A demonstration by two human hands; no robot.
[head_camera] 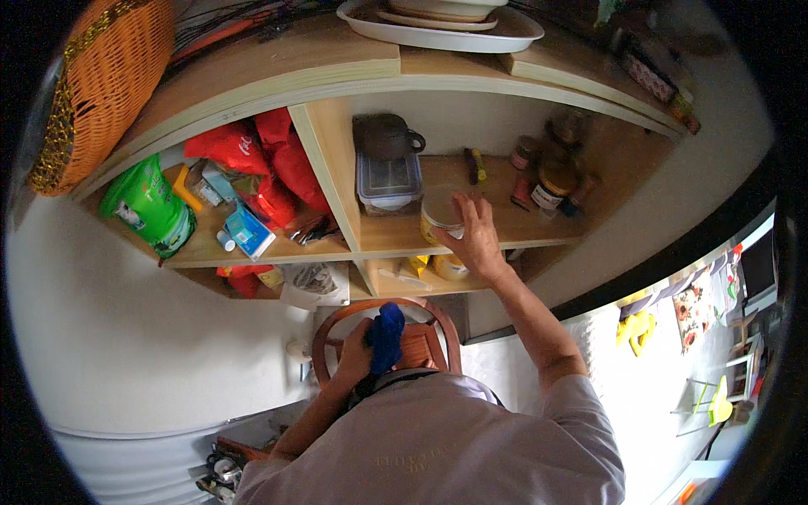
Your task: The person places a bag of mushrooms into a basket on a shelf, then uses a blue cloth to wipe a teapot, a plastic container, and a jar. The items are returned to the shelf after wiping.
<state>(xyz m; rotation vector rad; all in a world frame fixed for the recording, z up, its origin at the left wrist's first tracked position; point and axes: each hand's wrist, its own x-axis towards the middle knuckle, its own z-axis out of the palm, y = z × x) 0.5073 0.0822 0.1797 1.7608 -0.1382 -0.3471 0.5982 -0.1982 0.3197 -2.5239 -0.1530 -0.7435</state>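
Observation:
My left hand (358, 348) is closed around a bunched blue cloth (386, 338) in front of my chest. In the upper right shelf compartment stands a round tub (435, 202) with a pale lid and a yellow-and-white side. My right hand (476, 243) is at the tub's right side, thumb by its front and fingers over the lid's edge. Whether it grips the tub cannot be made out. Left of the tub, a dark mug (386, 137) rests on a clear plastic food box (388, 180).
A dark-lidded jar (555, 180), a small jar (522, 151) and a yellow-and-black object (475, 165) stand deeper inside. The left compartment holds red bags (278, 164) and a green bucket-shaped container (150, 205). A wooden chair (421, 344) is below; a wicker basket (110, 91) sits on top.

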